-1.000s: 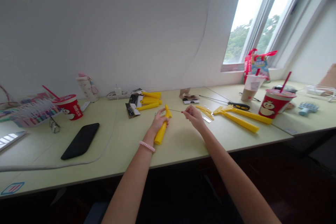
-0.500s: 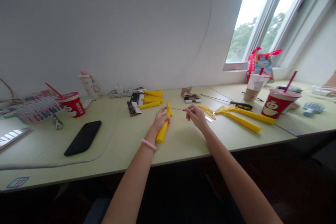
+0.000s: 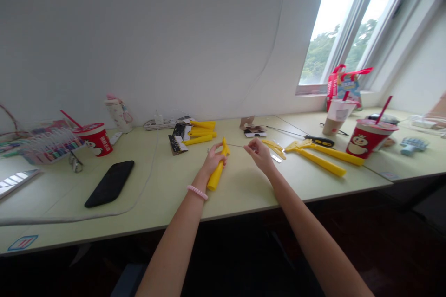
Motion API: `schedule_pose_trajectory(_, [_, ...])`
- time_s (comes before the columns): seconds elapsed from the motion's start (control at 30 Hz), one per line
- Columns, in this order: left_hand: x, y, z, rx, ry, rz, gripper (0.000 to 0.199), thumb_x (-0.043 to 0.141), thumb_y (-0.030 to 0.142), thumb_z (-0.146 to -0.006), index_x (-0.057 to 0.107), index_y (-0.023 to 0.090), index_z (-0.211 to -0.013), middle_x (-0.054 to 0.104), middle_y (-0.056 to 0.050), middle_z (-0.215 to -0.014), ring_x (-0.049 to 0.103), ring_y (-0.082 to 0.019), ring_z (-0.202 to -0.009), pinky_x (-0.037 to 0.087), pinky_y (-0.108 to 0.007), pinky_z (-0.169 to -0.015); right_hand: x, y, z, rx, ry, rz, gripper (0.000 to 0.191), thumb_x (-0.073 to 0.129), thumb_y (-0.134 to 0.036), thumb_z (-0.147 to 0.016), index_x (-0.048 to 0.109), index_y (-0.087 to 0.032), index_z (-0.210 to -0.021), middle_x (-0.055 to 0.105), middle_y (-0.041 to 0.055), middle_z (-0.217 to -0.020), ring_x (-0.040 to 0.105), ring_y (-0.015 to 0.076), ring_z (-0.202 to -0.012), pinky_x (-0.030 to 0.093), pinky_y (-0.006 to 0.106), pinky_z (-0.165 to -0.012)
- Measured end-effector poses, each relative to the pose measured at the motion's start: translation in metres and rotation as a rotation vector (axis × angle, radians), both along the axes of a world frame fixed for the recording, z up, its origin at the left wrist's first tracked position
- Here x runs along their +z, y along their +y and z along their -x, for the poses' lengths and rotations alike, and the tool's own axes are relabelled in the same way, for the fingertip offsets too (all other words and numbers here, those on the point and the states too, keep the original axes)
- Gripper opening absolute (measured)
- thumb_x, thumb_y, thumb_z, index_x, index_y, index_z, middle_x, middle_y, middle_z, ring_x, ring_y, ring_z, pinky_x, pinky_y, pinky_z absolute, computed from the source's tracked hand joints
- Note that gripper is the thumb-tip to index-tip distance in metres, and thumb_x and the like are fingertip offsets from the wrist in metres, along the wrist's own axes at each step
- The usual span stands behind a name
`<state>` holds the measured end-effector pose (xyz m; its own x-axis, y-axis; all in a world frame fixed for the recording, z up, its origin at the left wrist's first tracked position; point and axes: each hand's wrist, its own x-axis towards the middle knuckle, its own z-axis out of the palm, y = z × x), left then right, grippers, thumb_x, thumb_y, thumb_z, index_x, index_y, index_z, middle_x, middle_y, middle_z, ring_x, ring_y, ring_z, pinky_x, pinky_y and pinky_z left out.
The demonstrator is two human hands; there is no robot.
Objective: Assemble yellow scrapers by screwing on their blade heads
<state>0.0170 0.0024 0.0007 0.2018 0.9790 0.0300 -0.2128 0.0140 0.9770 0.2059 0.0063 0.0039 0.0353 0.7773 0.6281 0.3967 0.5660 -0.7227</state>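
Observation:
My left hand (image 3: 212, 163) is wrapped round a yellow scraper handle (image 3: 216, 177), its thick end toward the table's front edge and its narrow head pointing away from me. A pink coil band circles that wrist. My right hand (image 3: 260, 154) pinches the end of a thin metal rod (image 3: 236, 145), which runs across to the scraper's head. Whether the rod's tip sits in the head is too small to tell. Right of my right hand lie a flat yellow piece (image 3: 275, 147), a small metal blade (image 3: 277, 158) and yellow scrapers (image 3: 324, 161).
Several yellow handles (image 3: 202, 133) lie with black card packaging (image 3: 177, 144) at the back. An opened small box (image 3: 253, 129) and a black-handled screwdriver (image 3: 320, 141) lie farther right. Red cups (image 3: 365, 141) stand at both sides. A black phone (image 3: 110, 183) and white cable (image 3: 144, 190) are left.
The fingers of my right hand have shifted on the rod, and the red bit at its end is now hidden. My left hand and the scraper have stayed put.

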Motion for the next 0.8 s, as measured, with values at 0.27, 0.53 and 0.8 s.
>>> schedule_pose_trajectory(0.27, [-0.0003, 0.0001, 0.0011, 0.016, 0.016, -0.011, 0.062, 0.059, 0.007, -0.062, 0.042, 0.021, -0.119, 0.054, 0.003, -0.068, 0.047, -0.005, -0.042, 0.038, -0.019, -0.044, 0.0003, -0.0039, -0.0006, 0.061, 0.116, 0.149, 0.04, 0.062, -0.055, -0.065, 0.055, -0.016, -0.065, 0.054, 0.0011, -0.048, 0.047, 0.0104, -0.04, 0.038, 0.022, -0.038])
schedule_pose_trajectory(0.53, [0.001, -0.0015, -0.0006, 0.025, 0.037, -0.018, 0.062, 0.057, 0.007, -0.061, 0.041, 0.022, -0.12, 0.052, 0.004, -0.066, 0.045, -0.004, -0.041, 0.037, -0.018, -0.043, 0.0015, -0.0061, -0.0011, 0.087, -0.022, 0.165, 0.043, 0.05, -0.055, -0.074, 0.059, -0.016, -0.06, 0.052, 0.0007, -0.042, 0.045, 0.0094, -0.038, 0.036, 0.021, -0.038])
schedule_pose_trajectory(0.8, [-0.004, 0.0034, 0.0003, 0.013, 0.021, -0.025, 0.062, 0.057, 0.008, -0.062, 0.04, 0.022, -0.119, 0.054, 0.003, -0.068, 0.046, -0.004, -0.041, 0.038, -0.018, -0.044, 0.0001, -0.0047, -0.0017, 0.074, -0.014, 0.164, 0.042, 0.05, -0.055, -0.074, 0.06, -0.016, -0.062, 0.051, -0.0002, -0.041, 0.045, 0.01, -0.037, 0.035, 0.022, -0.039])
